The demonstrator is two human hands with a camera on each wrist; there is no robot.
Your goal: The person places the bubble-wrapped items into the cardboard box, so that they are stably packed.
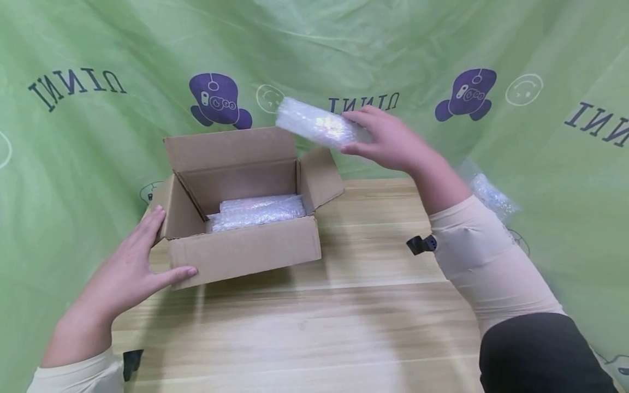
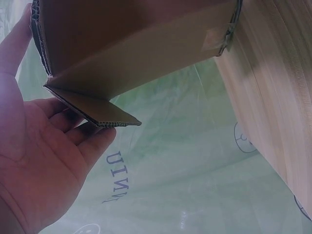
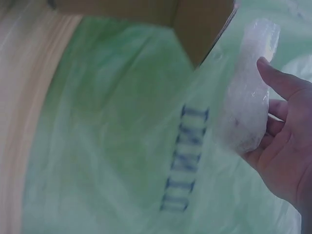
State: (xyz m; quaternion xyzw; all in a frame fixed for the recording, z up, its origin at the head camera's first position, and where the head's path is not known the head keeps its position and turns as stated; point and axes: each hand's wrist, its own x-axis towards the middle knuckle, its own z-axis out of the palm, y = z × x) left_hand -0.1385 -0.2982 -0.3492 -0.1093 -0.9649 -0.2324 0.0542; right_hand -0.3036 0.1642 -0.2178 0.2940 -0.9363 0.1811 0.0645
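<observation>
In the head view my right hand (image 1: 393,143) holds a bubble-wrapped package (image 1: 314,124) up above the back right of an open cardboard box (image 1: 245,255), thumb on one side and fingers on the other. The right wrist view shows the same package (image 3: 246,97), long and whitish; what is inside the wrap is hidden. My left hand (image 1: 129,267) grips the box at its left front corner, with the thumb on the front flap and the fingers at the left flap (image 2: 92,107). Inside the box lie more bubble-wrapped packages (image 1: 260,212), stacked toward the right.
The box stands on a light wood table (image 1: 304,338), flaps spread outward. Beyond the table's right edge lies another piece of clear bubble wrap (image 1: 493,196). A green printed sheet (image 1: 393,49) hangs behind and spreads around the sides. Small black clips (image 1: 421,244) sit at my wrists.
</observation>
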